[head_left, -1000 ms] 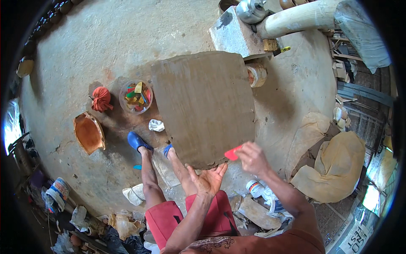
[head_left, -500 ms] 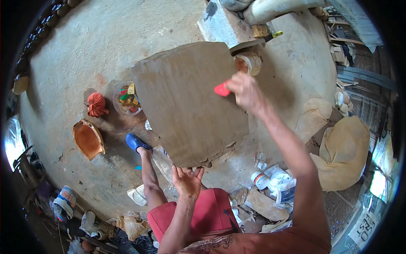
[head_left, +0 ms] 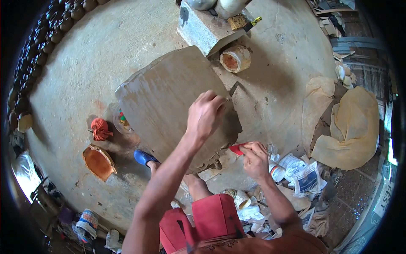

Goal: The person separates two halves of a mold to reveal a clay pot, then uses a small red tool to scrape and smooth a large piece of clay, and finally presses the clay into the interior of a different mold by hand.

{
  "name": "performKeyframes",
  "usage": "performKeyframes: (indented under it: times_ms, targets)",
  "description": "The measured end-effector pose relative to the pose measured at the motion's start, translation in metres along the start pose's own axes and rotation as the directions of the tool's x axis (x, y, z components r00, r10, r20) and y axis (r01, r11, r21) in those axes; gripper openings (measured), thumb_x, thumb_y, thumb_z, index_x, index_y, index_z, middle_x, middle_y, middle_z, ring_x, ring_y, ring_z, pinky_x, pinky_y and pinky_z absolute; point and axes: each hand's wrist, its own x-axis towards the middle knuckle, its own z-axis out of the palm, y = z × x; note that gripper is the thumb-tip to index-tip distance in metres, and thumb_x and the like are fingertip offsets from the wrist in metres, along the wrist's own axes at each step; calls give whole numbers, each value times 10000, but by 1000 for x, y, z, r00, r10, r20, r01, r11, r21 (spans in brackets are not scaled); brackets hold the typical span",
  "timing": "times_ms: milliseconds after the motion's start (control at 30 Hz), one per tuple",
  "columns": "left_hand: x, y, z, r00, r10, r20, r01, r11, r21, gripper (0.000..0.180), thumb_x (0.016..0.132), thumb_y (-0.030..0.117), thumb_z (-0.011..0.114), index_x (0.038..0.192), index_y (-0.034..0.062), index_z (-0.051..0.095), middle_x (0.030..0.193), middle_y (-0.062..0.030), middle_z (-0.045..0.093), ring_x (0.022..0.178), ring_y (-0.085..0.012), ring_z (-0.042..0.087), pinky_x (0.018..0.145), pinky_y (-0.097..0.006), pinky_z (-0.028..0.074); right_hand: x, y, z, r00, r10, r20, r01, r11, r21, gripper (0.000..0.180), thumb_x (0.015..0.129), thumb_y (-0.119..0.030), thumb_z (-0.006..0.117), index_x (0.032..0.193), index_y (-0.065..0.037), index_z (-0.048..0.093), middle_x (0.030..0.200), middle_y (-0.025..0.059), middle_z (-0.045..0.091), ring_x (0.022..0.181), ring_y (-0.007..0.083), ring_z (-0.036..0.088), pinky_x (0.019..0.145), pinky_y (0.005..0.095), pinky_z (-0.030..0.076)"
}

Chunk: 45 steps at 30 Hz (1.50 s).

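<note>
A wide, smooth slab of wet brown clay (head_left: 156,97) lies in front of me, its near right edge ragged and crumbling. Above its right half is my left hand (head_left: 206,115), fingers curled closed; whatever they may hold is hidden. Off the slab's near right corner, my right hand (head_left: 255,161) grips a red scraper (head_left: 237,149). Dark clay crumbs (head_left: 215,163) cling along the near edge.
Beyond the slab stand a pale block (head_left: 201,27) and a clay-stained round pot (head_left: 235,58). Left are a red cloth bundle (head_left: 100,129), a broken-rimmed bowl (head_left: 99,162) and a clear tub (head_left: 122,118). Tan cloth (head_left: 351,127) and crumpled bags (head_left: 298,171) lie right.
My right hand has drawn the red scraper back from the slab's far right side to beyond its near corner. My left hand has risen from the near edge to above the slab, its fingers now curled.
</note>
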Motion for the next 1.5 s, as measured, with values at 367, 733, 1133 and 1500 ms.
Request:
performKeyframes:
  times_ms: [367, 733, 1133, 1500]
  targets:
    - [33, -6, 55, 952, 88, 294, -176, 941, 288, 154, 919, 238, 699, 921, 91, 745, 921, -119, 688, 828, -364, 705, 726, -474, 587, -96, 9, 0, 904, 427, -28, -411, 884, 224, 141, 802, 40, 713, 930, -10, 742, 871, 129, 666, 821, 329, 673, 711, 414, 543]
    - [38, -16, 46, 781, 364, 508, -583, 717, 381, 184, 822, 143, 654, 959, 21, 665, 976, -125, 578, 942, -299, 666, 726, -411, 618, -87, 6, 17, 900, 435, -32, -398, 848, 350, 142, 807, 16, 714, 942, -15, 742, 828, 150, 650, 741, 357, 656, 652, 434, 523]
    - [51, -40, 42, 701, 452, 552, -678, 664, 317, 275, 842, 179, 625, 1063, 16, 627, 1024, -142, 539, 975, -292, 616, 731, -379, 606, -81, 5, 19, 890, 456, -22, -419, 834, 360, 66, 889, 28, 669, 913, 38, 730, 807, 152, 660, 724, 289, 663, 657, 369, 515]
    - [65, -43, 42, 734, 484, 477, -595, 797, 106, 162, 889, 70, 651, 1008, 11, 557, 924, -139, 555, 884, -319, 643, 732, -417, 604, -91, 14, 14, 798, 603, 14, -538, 701, 469, 161, 886, 46, 704, 1032, -8, 744, 908, 147, 687, 793, 307, 705, 711, 371, 540]
